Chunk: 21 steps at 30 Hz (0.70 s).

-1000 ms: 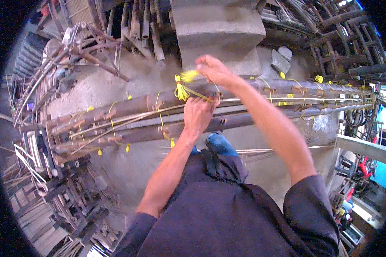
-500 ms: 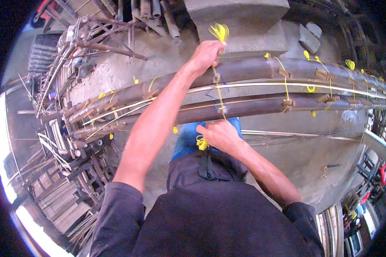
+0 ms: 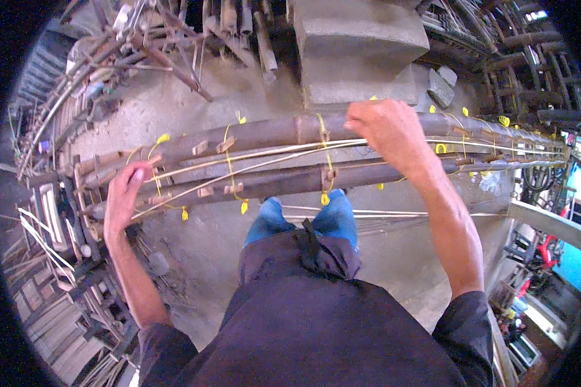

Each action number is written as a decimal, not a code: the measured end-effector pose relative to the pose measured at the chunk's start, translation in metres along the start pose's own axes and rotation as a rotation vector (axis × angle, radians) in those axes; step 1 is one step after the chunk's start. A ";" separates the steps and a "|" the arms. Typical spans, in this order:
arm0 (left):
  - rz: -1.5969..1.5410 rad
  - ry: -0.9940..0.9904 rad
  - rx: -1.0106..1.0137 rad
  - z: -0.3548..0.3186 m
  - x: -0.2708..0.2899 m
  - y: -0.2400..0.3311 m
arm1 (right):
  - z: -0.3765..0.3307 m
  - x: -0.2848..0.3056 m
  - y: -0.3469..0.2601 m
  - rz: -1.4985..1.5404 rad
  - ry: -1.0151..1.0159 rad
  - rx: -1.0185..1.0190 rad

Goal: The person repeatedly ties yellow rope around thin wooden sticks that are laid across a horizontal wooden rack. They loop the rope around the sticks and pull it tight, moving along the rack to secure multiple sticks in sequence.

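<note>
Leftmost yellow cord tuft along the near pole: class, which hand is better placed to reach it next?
Probably the left hand: it is close to the tuft, while the right hand is farther away, over the far pole.

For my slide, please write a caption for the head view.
Left hand and right hand at two long, round, dark-brown poles spanned by thin yellow cords.

No text, labels or numbers readable; no signs legible
</note>
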<state>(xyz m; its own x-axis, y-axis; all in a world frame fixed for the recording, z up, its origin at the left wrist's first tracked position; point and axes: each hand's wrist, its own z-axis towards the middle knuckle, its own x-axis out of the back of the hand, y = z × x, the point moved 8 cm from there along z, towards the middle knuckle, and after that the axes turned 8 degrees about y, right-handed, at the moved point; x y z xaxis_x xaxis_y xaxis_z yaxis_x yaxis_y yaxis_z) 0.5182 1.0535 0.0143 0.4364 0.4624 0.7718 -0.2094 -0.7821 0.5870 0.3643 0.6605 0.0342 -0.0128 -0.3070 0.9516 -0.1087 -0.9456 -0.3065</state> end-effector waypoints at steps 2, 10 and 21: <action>0.236 -0.111 -0.036 -0.026 0.005 -0.041 | -0.008 -0.031 0.006 -0.115 -0.137 0.032; 0.358 -0.001 -0.205 -0.032 0.024 -0.039 | -0.034 0.009 0.025 0.266 0.194 -0.311; -0.120 0.269 -0.405 -0.019 -0.054 0.104 | -0.157 -0.181 -0.033 1.359 0.132 -0.929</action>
<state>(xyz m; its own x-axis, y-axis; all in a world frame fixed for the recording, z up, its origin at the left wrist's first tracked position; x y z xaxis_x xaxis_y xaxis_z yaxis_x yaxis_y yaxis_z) 0.4562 0.9551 0.0387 0.2482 0.6722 0.6975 -0.5174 -0.5167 0.6821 0.2146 0.7646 -0.1248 -0.6635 -0.7478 0.0247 -0.4678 0.3889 -0.7937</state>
